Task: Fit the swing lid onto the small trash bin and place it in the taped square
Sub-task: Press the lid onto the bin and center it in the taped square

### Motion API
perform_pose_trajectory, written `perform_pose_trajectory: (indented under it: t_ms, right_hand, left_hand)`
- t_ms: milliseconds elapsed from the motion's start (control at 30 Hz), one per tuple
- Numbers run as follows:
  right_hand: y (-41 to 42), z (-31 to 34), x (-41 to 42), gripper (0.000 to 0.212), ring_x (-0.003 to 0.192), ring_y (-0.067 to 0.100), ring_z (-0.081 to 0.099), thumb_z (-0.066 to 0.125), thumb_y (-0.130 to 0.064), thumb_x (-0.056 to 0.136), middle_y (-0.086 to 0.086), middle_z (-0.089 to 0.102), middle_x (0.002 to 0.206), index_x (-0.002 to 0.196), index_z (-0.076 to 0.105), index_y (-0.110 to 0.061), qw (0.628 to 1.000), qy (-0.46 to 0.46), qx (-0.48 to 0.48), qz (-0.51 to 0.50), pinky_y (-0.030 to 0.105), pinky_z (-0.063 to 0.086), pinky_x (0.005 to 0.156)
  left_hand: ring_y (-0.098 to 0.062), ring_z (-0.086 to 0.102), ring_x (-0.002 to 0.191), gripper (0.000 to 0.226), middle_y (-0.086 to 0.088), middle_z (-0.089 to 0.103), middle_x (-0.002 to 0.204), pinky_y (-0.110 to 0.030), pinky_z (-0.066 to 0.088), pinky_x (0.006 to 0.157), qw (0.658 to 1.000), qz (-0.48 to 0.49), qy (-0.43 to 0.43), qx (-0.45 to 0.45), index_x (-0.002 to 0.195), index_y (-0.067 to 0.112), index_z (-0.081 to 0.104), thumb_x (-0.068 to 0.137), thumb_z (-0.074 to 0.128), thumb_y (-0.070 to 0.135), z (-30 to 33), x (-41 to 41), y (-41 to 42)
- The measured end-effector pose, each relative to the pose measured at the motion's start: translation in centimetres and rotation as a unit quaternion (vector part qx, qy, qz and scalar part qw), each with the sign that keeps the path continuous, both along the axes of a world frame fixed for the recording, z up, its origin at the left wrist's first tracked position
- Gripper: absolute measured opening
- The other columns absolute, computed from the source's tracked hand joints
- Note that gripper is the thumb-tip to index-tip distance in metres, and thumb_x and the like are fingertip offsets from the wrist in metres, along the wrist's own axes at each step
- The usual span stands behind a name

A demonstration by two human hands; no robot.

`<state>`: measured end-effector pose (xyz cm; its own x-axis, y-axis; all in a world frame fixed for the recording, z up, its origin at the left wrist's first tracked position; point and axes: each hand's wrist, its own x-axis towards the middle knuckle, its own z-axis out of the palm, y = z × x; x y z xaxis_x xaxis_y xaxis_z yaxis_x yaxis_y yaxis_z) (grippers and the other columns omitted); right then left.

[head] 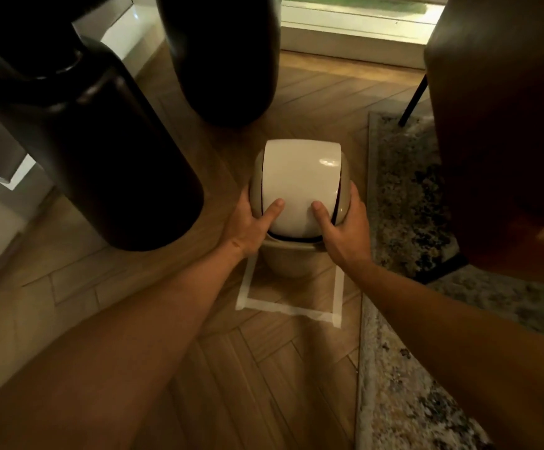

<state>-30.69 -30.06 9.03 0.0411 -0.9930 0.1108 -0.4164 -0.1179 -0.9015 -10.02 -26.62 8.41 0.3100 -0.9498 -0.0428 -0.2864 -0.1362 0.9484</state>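
Note:
A small beige trash bin (288,259) stands on the wooden floor inside a square of white tape (290,308), toward its far side. A swing lid (300,180) with a white flap and beige frame sits on top of the bin. My left hand (251,222) grips the lid's left side, thumb resting on the white flap. On the lid's right side is my right hand (345,228), also with its thumb on the flap. The bin's far half and the far tape edge are hidden under the lid.
Two large dark vases (102,147) (225,56) stand close at the left and behind. A patterned rug (407,196) borders the tape on the right, with a brown chair (504,125) on it. A window sill (355,37) runs along the back.

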Motion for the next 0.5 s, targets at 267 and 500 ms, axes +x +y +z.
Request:
perform_pose_trajectory:
  t_ms: [267,500]
  right_hand:
    - [-1.5,-0.7,-0.6,0.084,0.125,0.005,0.06,0.068,-0.073,0.082,-0.01,0.063,0.138,0.151,0.044,-0.032,0.999,-0.018,0.021,0.021,0.036,0.054,0.103]
    - [-1.5,-0.5,-1.7,0.106,0.115,-0.016,0.055,0.077,-0.07,0.074,-0.016,0.057,0.141,0.159,0.022,-0.04,0.993,0.001,0.062,0.095,0.003,0.048,0.088]
  left_hand:
    - [-0.008,0.04,0.14,0.122,0.008,0.04,0.156,-0.022,0.04,0.109,0.992,-0.084,-0.092,-0.014,0.158,0.031,0.019,0.063,0.084,0.072,-1.1,1.1,-0.4]
    - [-0.011,0.04,0.144,0.134,0.01,0.04,0.157,-0.045,0.044,0.114,0.985,-0.161,-0.049,0.038,0.159,0.039,0.013,0.055,0.096,0.059,-0.8,2.8,-1.3]
